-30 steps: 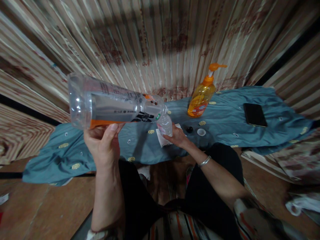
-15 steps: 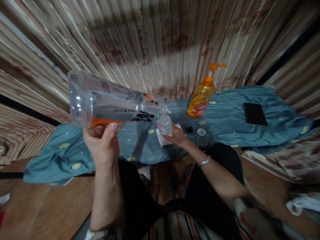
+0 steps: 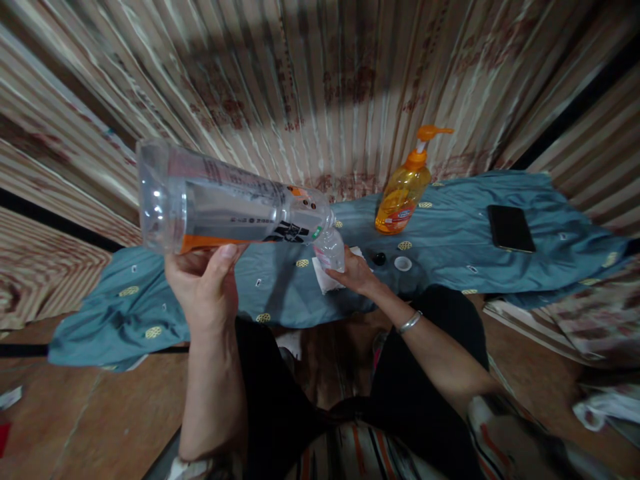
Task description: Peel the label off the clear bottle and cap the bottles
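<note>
My left hand (image 3: 207,283) is closed around the underside of a large clear plastic bottle (image 3: 230,197) with an orange and black label. The bottle is tipped nearly level, its neck pointing right and slightly down. Its mouth meets the top of a small clear bottle (image 3: 330,252); whether they touch I cannot tell. My right hand (image 3: 354,272) grips that small bottle, fingers partly hidden behind it. Under the small bottle lies a white folded paper or cloth (image 3: 325,283). A black cap (image 3: 379,259) and a white cap (image 3: 403,264) sit just right of my right hand.
A pump bottle (image 3: 400,203) of orange liquid stands upright at the back of the blue patterned cloth (image 3: 450,227). A black flat phone-like object (image 3: 511,229) lies to the right. Pleated curtains (image 3: 330,87) hang close behind and on both sides.
Almost nothing differs. Both hands and both bottles keep the same position and tilt, with only a tiny shift of the large bottle.
</note>
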Available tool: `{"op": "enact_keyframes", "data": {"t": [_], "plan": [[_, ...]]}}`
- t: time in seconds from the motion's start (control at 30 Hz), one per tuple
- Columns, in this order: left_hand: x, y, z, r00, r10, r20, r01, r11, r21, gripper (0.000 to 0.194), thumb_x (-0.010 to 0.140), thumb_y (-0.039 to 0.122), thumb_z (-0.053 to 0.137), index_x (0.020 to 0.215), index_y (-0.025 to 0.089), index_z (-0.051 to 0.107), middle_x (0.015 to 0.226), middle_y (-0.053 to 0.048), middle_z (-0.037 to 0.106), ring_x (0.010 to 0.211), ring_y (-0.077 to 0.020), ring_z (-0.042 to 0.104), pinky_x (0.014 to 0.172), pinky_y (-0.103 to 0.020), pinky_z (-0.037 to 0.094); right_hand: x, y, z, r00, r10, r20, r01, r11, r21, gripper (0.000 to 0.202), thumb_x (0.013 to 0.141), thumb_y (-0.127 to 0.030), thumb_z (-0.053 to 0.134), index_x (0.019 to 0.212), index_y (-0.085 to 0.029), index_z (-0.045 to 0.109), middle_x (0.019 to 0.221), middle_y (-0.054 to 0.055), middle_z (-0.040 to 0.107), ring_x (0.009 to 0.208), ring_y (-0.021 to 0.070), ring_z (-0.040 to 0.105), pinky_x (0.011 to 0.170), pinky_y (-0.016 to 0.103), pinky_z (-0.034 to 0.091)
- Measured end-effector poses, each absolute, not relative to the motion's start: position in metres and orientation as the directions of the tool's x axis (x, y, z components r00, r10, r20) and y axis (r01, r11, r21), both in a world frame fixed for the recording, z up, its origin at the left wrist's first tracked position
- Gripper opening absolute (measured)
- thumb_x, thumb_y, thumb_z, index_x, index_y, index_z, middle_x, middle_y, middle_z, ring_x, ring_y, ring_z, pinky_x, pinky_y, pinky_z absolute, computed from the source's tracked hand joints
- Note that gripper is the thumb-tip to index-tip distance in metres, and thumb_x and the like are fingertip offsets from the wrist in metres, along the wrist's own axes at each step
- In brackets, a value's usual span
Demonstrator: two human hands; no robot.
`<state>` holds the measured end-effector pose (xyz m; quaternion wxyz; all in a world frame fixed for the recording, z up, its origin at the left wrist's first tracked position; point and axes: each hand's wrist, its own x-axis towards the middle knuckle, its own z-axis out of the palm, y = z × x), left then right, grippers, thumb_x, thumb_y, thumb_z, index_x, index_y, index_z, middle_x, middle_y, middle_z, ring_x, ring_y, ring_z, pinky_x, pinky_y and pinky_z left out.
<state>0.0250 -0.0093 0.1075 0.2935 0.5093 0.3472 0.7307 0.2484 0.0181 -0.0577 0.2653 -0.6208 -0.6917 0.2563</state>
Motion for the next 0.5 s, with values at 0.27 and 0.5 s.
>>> {"op": "enact_keyframes", "data": {"t": [0.27, 0.5], "plan": [[0.0253, -0.0102, 0.1066, -0.317, 0.781, 0.539, -0.090, -0.590, 0.802, 0.040, 0.056, 0.044, 0.098, 0.071, 0.026, 0.067, 0.071, 0.003, 0.066, 0.079, -0.0195, 0.074, 0.085, -0.042, 0.068, 0.2473, 0.0170, -0.0545, -0.078, 0.996, 0.032, 0.719, 0.079, -0.690, 0.062, 0.087, -0.032, 0.077, 0.139, -0.011, 0.051, 0.123, 0.017, 0.077, 0.118, 0.0357, 0.073, 0.095, 0.039, 0.056], [0.0248, -0.0130, 0.1092, -0.285, 0.814, 0.506, -0.082, -0.547, 0.833, 0.047, 0.054, 0.047, 0.099, 0.088, 0.029, 0.073, 0.077, 0.004, 0.073, 0.084, -0.0214, 0.076, 0.090, -0.044, 0.067, 0.2471, 0.0162, -0.0495, -0.079, 0.997, 0.007, 0.724, 0.062, -0.687, 0.062, 0.088, -0.032, 0.076, 0.139, -0.011, 0.050, 0.125, 0.018, 0.076, 0.118, 0.0357, 0.073, 0.095, 0.040, 0.056]]}}
